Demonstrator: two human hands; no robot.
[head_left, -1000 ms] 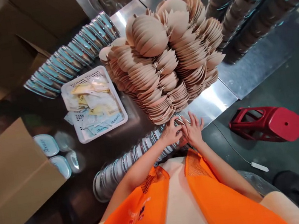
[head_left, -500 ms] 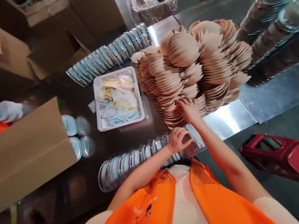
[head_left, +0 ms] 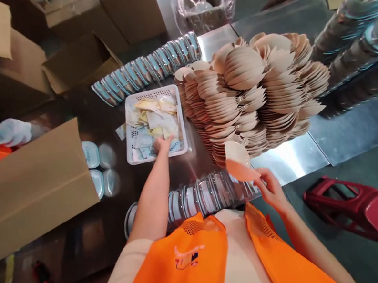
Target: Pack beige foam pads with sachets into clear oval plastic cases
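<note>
My right hand [head_left: 271, 186] pinches a tan, folded, leaf-shaped paper piece [head_left: 239, 164] by its lower right corner, in front of a big pile of similar tan folded pieces [head_left: 219, 107]. Over the near part of a white plastic basket [head_left: 183, 128] reaches my left hand [head_left: 164, 144], its thumb apart from the fingers and its fingertips partly hidden. Small white, yellow and bluish packets [head_left: 156, 118] fill the basket, and the hand touches those at the near side. Close to my body, a row of nested clear containers [head_left: 198, 195] lies on its side.
Another row of nested containers [head_left: 150, 65] lies behind the basket. Tall container stacks [head_left: 345, 14] lean at the right. An open cardboard box [head_left: 31, 197] stands left, beside small lidded tubs [head_left: 91, 154]. A red stool [head_left: 364, 213] is on the floor at right.
My left hand has moved from the near container row up and left into the basket. My right hand has drawn back from the pile with one folded paper piece.
</note>
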